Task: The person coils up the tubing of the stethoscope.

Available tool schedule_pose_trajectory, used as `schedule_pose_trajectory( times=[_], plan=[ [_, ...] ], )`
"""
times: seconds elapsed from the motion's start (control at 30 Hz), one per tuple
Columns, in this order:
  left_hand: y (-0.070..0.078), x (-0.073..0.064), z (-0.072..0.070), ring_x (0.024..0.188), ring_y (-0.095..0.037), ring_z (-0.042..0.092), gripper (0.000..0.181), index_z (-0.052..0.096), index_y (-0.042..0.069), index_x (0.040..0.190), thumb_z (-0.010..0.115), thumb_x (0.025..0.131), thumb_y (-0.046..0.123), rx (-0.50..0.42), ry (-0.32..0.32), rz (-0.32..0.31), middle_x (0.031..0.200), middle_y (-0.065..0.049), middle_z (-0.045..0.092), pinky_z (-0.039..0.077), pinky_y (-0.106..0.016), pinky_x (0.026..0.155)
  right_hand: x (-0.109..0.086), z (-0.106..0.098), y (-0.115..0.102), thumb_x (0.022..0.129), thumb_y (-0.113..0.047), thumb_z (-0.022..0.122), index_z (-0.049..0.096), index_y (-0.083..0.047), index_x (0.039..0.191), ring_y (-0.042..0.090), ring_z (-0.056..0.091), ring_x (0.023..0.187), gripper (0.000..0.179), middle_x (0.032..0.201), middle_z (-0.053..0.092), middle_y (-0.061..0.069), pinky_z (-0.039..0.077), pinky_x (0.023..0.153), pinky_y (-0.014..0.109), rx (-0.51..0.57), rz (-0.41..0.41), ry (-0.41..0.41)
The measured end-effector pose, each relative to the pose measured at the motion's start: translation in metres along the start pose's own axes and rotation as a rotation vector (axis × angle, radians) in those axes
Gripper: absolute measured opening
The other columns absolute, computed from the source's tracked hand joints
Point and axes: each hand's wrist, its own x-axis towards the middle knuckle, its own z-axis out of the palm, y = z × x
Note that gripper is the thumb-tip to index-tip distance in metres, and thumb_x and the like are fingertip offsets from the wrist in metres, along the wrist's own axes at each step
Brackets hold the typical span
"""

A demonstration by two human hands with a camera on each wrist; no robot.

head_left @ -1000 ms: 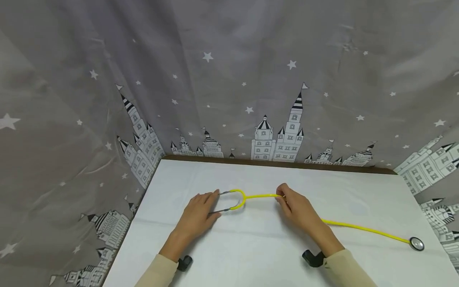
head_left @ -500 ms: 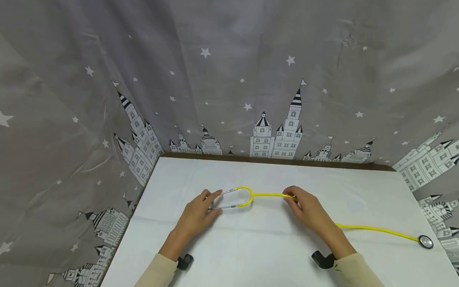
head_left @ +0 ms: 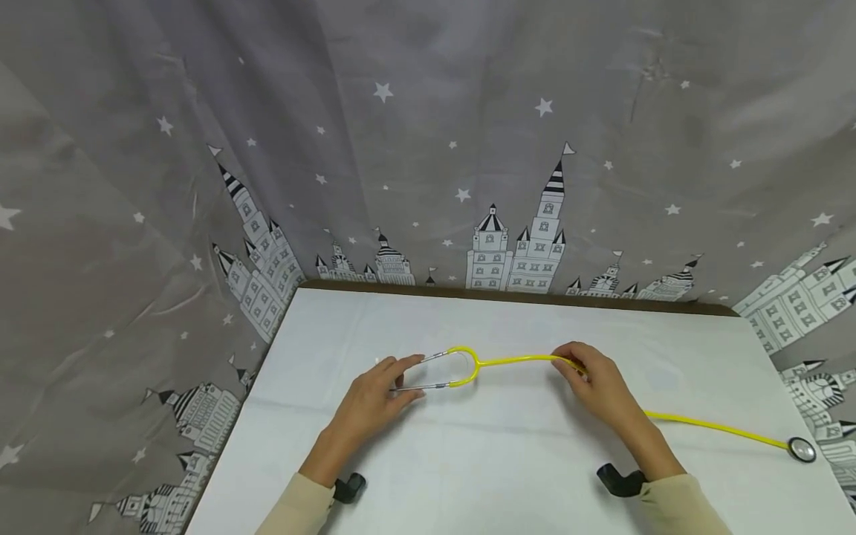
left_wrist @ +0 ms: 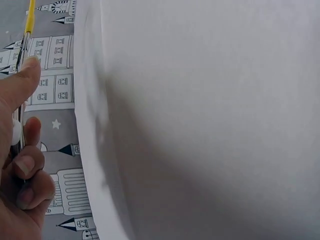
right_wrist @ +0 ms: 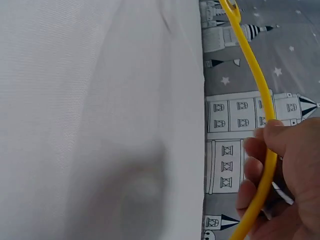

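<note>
A yellow stethoscope (head_left: 518, 360) stretches from left to right over the white tabletop. My left hand (head_left: 371, 394) grips its metal ear tubes (head_left: 433, 386), thumb below and fingers above in the head view. One white ear tip (left_wrist: 16, 132) shows between those fingers in the left wrist view. Farther right, my right hand (head_left: 598, 383) pinches the yellow tubing (right_wrist: 257, 75) between thumb and fingers, and the tube curves down past the palm. The round chest piece (head_left: 801, 449) lies at the table's right side. Part of the tubing is hidden behind the right hand and wrist.
The white table (head_left: 468, 461) has a dark brown back edge (head_left: 435, 291). Behind and beside it hangs a grey curtain (head_left: 401, 148) printed with castles and stars. Black wrist devices (head_left: 618, 481) are worn at both wrists.
My right hand has shifted rightward along with the tubing, and the chest piece has slid right. My left hand has turned slightly, drawing the ear tubes a little rightward.
</note>
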Motion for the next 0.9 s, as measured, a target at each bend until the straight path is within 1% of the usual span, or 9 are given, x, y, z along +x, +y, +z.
schedule_pose_trajectory(
  times=[0.07,0.17,0.3,0.43,0.57,0.7,0.83,0.9],
  plan=[
    [0.002,0.000,-0.001,0.073,-0.005,0.046,0.063,0.066,0.032,0.146,0.091,0.088,0.036,-0.023,0.005,0.008,0.090,0.007,0.062,0.040,-0.018,0.066,0.000,0.000,0.001,0.105,-0.015,0.071,0.073,-0.013,0.116,0.009,0.059,0.093,0.012,0.109,0.075,-0.001,0.055,0.080,0.033,0.005,-0.058,0.030],
    [0.006,0.001,-0.002,0.075,-0.006,0.050,0.061,0.069,0.030,0.143,0.092,0.087,0.034,-0.049,0.001,0.017,0.088,0.007,0.064,0.042,-0.019,0.068,0.001,0.000,0.000,0.103,-0.011,0.072,0.073,-0.013,0.116,0.007,0.055,0.090,0.012,0.107,0.073,-0.003,0.053,0.075,0.031,0.027,-0.142,0.079],
    [0.011,0.003,-0.003,0.076,-0.005,0.051,0.059,0.069,0.027,0.142,0.092,0.088,0.032,-0.061,-0.017,0.021,0.089,0.007,0.066,0.043,-0.020,0.069,0.005,-0.001,-0.005,0.100,-0.006,0.075,0.074,-0.014,0.114,0.004,0.054,0.090,0.016,0.104,0.073,-0.006,0.050,0.074,0.026,0.068,-0.204,0.128],
    [0.015,0.005,-0.002,0.077,-0.005,0.051,0.055,0.068,0.023,0.141,0.089,0.091,0.029,-0.059,-0.043,0.014,0.092,0.005,0.066,0.044,-0.021,0.071,0.008,-0.002,-0.013,0.100,-0.006,0.075,0.075,-0.015,0.114,0.005,0.055,0.091,0.017,0.105,0.074,-0.006,0.051,0.075,0.023,0.093,-0.215,0.123],
    [0.018,0.006,0.001,0.076,-0.005,0.051,0.051,0.065,0.021,0.137,0.089,0.092,0.026,-0.059,-0.060,0.007,0.092,0.005,0.065,0.045,-0.021,0.071,0.010,-0.004,-0.020,0.102,-0.010,0.075,0.075,-0.018,0.116,0.004,0.055,0.093,0.016,0.107,0.074,-0.008,0.053,0.075,0.028,0.096,-0.195,0.085],
    [0.022,0.007,0.003,0.074,-0.004,0.050,0.051,0.064,0.021,0.133,0.091,0.090,0.024,-0.062,-0.061,0.026,0.091,0.004,0.065,0.045,-0.020,0.070,0.012,-0.003,-0.027,0.102,-0.012,0.075,0.076,-0.019,0.117,0.004,0.056,0.093,0.017,0.107,0.075,-0.009,0.055,0.075,0.031,0.108,-0.202,0.058],
    [0.026,0.007,0.005,0.074,-0.003,0.050,0.050,0.064,0.017,0.131,0.091,0.089,0.024,-0.076,-0.064,0.042,0.090,0.003,0.066,0.045,-0.019,0.068,0.016,-0.002,-0.035,0.102,-0.014,0.075,0.077,-0.019,0.117,0.004,0.058,0.095,0.016,0.108,0.075,-0.009,0.055,0.076,0.028,0.119,-0.227,0.032],
    [0.027,0.008,0.007,0.074,-0.003,0.050,0.048,0.065,0.017,0.130,0.090,0.090,0.024,-0.083,-0.078,0.041,0.090,0.002,0.066,0.045,-0.020,0.069,0.017,-0.002,-0.040,0.103,-0.016,0.075,0.077,-0.019,0.117,0.005,0.058,0.096,0.015,0.108,0.076,-0.009,0.055,0.077,0.028,0.123,-0.228,0.013]
  ],
)
